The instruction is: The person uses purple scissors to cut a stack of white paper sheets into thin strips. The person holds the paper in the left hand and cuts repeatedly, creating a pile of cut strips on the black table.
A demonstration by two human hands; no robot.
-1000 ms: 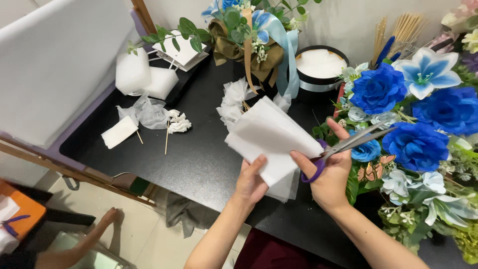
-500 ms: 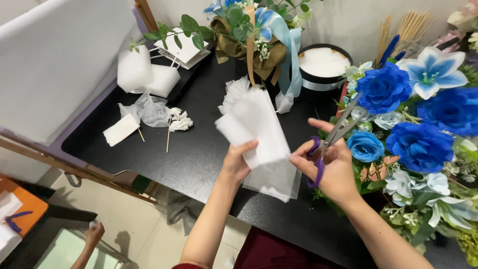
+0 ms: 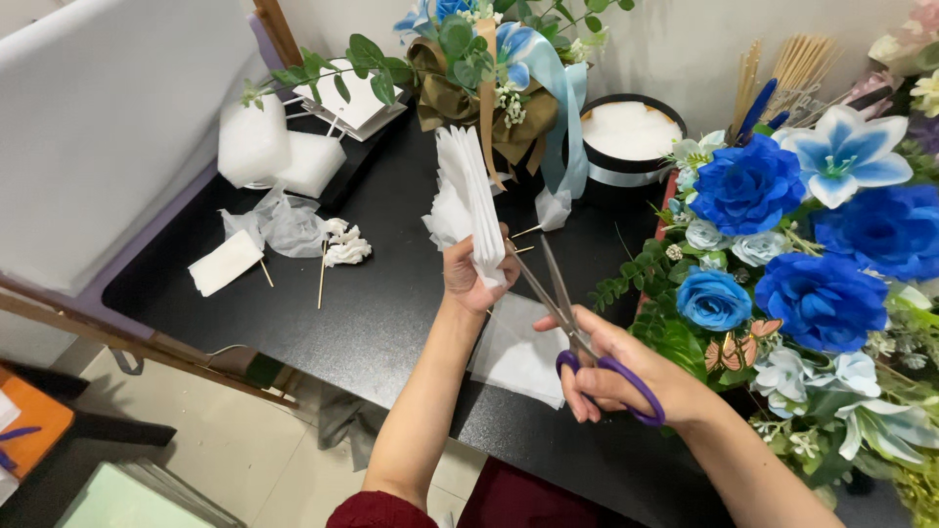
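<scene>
The left hand [image 3: 469, 279] holds a folded stack of sheets [image 3: 468, 200] upright above the tabletop [image 3: 391, 303]. Just right of it, the right hand [image 3: 611, 372] holds scissors [image 3: 572, 328], blades pointing at the stack. A flat sheet [image 3: 518, 352] lies on the tabletop beneath both hands. Left of the left hand lie foam blocks [image 3: 269, 152] and sticks [image 3: 321, 274]; behind it stands a wrapped bouquet [image 3: 489, 88]; right of the right hand, a flower arrangement [image 3: 802, 254].

Your black table [image 3: 391, 293], foam blocks [image 3: 279, 152] at its far left, a white pad [image 3: 225, 262], thin wooden sticks [image 3: 321, 274], crumpled plastic wrap [image 3: 279, 223], a flat white sheet [image 3: 518, 352], a round black box [image 3: 631, 137].
</scene>
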